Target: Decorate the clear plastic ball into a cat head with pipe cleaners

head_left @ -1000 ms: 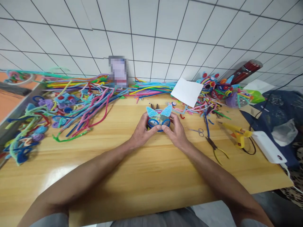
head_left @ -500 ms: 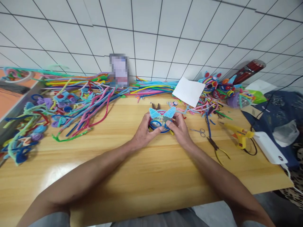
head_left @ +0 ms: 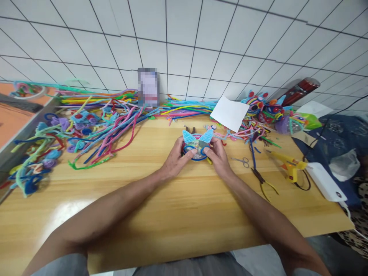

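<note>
Between my hands is a round clear ornament [head_left: 198, 144] with two light blue pointed ears at its top and blue rings on its front. My left hand [head_left: 177, 158] grips its left side, the thumb lying on the front. Its right side is held by my right hand [head_left: 218, 154], thumb also on the front. The fingers behind it are mostly hidden. Just behind the ornament, the dark tips of a tool [head_left: 190, 130] show on the wooden table [head_left: 161, 214], and a bit of yellow handle shows beneath it.
Right of my hands lie small scissors [head_left: 244, 161], pliers [head_left: 262, 180], a yellow glue gun [head_left: 291, 168] and a white power bank [head_left: 324, 182]. White paper [head_left: 230, 114], decorated ornaments [head_left: 273, 112] and a red bottle [head_left: 301, 92] stand behind. Pipe cleaners [head_left: 109, 134] cover the left; a phone [head_left: 148, 87] leans on the wall.
The camera view has shifted slightly. My thumbs have moved a little on the ornament's front, and both hands still hold it.
</note>
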A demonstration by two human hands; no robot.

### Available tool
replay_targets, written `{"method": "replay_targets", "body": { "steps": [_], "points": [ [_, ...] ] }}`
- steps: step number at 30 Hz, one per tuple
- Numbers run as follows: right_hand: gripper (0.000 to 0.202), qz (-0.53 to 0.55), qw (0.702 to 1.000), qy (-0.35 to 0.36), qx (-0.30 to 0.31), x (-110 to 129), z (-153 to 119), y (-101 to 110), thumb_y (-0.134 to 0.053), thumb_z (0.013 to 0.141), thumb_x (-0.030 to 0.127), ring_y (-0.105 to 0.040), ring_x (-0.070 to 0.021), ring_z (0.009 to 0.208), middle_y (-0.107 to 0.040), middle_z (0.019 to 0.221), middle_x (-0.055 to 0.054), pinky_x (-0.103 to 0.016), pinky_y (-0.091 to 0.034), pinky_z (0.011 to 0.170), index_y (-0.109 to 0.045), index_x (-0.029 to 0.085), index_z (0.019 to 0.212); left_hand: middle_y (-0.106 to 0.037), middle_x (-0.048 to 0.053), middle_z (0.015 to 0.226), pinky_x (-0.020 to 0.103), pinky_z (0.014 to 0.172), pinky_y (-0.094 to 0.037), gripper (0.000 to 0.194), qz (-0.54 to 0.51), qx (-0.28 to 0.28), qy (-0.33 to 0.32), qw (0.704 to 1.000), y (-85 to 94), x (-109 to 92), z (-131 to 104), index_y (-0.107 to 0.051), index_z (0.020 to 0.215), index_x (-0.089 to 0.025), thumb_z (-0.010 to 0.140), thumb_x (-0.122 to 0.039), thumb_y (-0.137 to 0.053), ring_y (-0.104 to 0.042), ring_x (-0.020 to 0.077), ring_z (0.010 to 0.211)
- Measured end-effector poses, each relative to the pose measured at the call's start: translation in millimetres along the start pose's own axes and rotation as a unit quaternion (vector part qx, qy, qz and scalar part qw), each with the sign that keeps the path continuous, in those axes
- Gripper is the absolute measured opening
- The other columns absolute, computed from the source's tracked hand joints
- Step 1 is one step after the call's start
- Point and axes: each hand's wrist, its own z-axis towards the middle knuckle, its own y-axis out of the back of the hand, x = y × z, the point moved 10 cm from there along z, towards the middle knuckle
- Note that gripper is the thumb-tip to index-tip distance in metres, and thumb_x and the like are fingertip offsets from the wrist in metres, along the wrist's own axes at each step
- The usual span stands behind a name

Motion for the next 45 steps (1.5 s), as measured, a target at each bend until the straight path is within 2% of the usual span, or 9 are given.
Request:
{"method": "replay_targets", "body": {
  "steps": [7,12,17,22,26,29,34,40,45],
  "points": [
    [0.055,0.028,0.999,-0.011,-0.016,-2,1,-1,-0.083,0.088,0.063,-0.07,-0.0298,0.123,-0.075,0.137,-0.007,-0.05,-0.058,0.109,-0.062,0.029,0.126,-0.063,0.013,0.147,0.047,0.121,-0.046,0.058,0.016,0.013,-0.017,1.0,-2.0,2,0,-0.051,0.148,-0.021,0.101,-0.048,-0.073,-0.06,0.0294,0.136],
    [0.061,0.021,1.0,-0.006,-0.01,-6,0,-1,-0.08,0.089,0.068,-0.07,-0.0294,0.125,-0.072,0.142,-0.008,-0.05,-0.057,0.113,-0.061,0.029,0.132,-0.064,0.013,0.147,0.047,0.121,-0.048,0.057,0.023,0.012,-0.016,1.0,1.2,3,1,-0.052,0.147,-0.022,0.102,-0.051,-0.072,-0.06,0.0286,0.136],
    [0.072,-0.07,0.994,0.083,0.025,6,-7,1,-0.073,0.093,0.072,-0.058,-0.0335,0.145,-0.061,0.157,-0.012,-0.056,-0.046,0.126,-0.055,0.029,0.149,-0.064,0.013,0.15,0.048,0.12,-0.051,0.067,-0.015,0.015,-0.021,1.0,1.7,2,3,-0.052,0.146,-0.023,0.097,-0.061,-0.076,-0.062,0.0299,0.137],
    [0.098,-0.174,0.975,0.132,0.032,8,-11,8,-0.085,0.085,0.064,-0.049,-0.0386,0.155,-0.048,0.169,-0.018,-0.063,-0.044,0.128,-0.041,0.027,0.164,-0.061,0.015,0.152,0.052,0.122,-0.052,0.09,-0.034,0.022,0.005,0.999,-2.8,11,3,-0.049,0.149,-0.024,0.079,-0.056,-0.096,-0.061,0.0344,0.142],
    [0.1,-0.213,0.971,0.102,0.027,-5,-11,10,-0.09,0.082,0.052,-0.053,-0.0389,0.154,-0.052,0.168,-0.018,-0.063,-0.044,0.129,-0.041,0.026,0.166,-0.062,0.015,0.153,0.054,0.123,-0.051,0.097,-0.033,-0.018,0.043,0.998,2.9,21,5,-0.048,0.152,-0.024,0.076,-0.06,-0.096,-0.063,0.0352,0.141],
    [0.098,-0.213,0.975,0.063,0.015,-17,-11,12,-0.091,0.082,0.053,-0.057,-0.0392,0.15,-0.056,0.165,-0.019,-0.062,-0.046,0.128,-0.046,0.025,0.164,-0.064,0.015,0.152,0.055,0.123,-0.05,0.101,-0.024,-0.041,0.055,0.997,7.2,25,6,-0.051,0.152,-0.023,0.071,-0.064,-0.098,-0.064,0.0363,0.14],
    [0.1,-0.187,0.981,0.047,-0.012,-24,-12,17,-0.093,0.079,0.06,-0.059,-0.0394,0.15,-0.06,0.163,-0.02,-0.061,-0.047,0.127,-0.049,0.023,0.161,-0.058,0.017,0.159,0.055,0.127,-0.048,0.111,-0.02,-0.027,0.024,0.999,5.8,25,4,-0.048,0.158,-0.024,0.067,-0.061,-0.101,-0.058,0.0378,0.148],
    [0.108,-0.169,0.985,0.03,-0.007,-26,-13,16,-0.096,0.075,0.061,-0.054,-0.0398,0.156,-0.054,0.169,-0.018,-0.063,-0.043,0.131,-0.045,0.027,0.165,-0.058,0.015,0.159,0.057,0.128,-0.048,0.102,-0.014,-0.02,0.029,0.999,4.3,31,2,-0.048,0.158,-0.027,0.074,-0.056,-0.099,-0.057,0.0371,0.148],
    [0.108,-0.152,0.988,0.025,-0.006,-22,-14,11,-0.095,0.077,0.06,-0.058,-0.0378,0.152,-0.054,0.168,-0.019,-0.059,-0.05,0.127,-0.045,0.026,0.165,-0.056,0.016,0.161,0.058,0.128,-0.047,0.104,-0.015,-0.021,0.026,0.999,4.1,32,1,-0.047,0.16,-0.027,0.074,-0.055,-0.099,-0.054,0.0382,0.151]
  ]
}}
